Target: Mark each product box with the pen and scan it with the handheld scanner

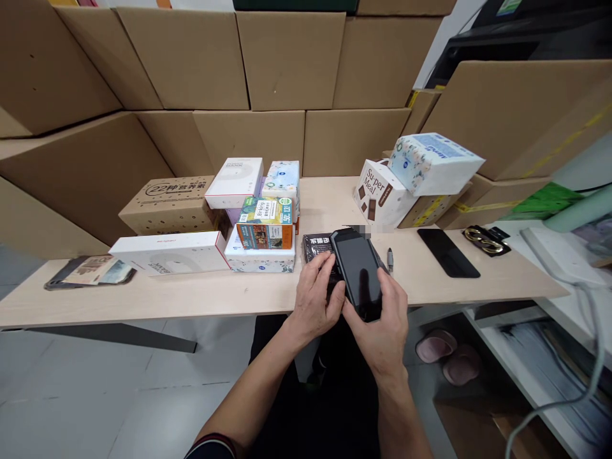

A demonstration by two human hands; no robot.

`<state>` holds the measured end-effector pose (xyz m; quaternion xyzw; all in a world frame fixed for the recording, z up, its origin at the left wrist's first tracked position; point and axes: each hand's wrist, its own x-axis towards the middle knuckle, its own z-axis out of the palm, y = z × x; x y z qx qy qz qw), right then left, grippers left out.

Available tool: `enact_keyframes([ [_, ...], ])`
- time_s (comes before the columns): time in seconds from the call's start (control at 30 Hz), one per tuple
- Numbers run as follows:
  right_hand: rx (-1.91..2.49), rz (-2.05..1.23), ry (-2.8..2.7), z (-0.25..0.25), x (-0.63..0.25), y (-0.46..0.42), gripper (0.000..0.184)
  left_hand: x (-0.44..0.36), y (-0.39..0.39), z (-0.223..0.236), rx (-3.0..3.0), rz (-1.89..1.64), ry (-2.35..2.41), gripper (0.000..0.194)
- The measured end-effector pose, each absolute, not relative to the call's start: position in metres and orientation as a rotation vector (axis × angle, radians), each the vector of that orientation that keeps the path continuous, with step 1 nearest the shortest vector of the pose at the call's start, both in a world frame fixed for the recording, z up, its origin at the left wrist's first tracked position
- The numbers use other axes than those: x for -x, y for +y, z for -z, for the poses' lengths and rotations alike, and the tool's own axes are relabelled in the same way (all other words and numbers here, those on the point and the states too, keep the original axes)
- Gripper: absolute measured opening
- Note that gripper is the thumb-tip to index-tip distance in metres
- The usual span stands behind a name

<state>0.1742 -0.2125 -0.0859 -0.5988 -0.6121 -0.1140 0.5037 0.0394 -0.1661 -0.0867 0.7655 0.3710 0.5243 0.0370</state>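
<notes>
A thick black rugged handheld device (356, 261) with a large dark screen is tilted at the table's front edge. My right hand (385, 319) grips it, fingers along its right side and thumb at the lower left edge. Partly under the device lies a black packet (315, 243) with white print. My left hand (315, 296) is closed around the packet's near part, its fingertips close to the device's left side; the exact grip there is partly hidden. A pen (390, 260) lies just right of the device.
Stacked cartons and tissue packs (261, 261) stand left, beside a long white box (169, 254) and a pouch with papers (90, 273). To the right are a Su-per Meal box (382, 194), a black phone (448, 253) and a gold-coloured chain (485, 239). Cardboard boxes (253, 137) wall the back.
</notes>
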Motion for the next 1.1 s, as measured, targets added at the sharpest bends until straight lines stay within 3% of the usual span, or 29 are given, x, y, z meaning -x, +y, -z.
enact_keyframes([
  [1.1, 1.443, 0.239, -1.489, 0.0869, -0.1785, -0.2103, 0.078, -0.0379, -0.164, 0.091, -2.217, -1.718, 1.045, 0.047],
])
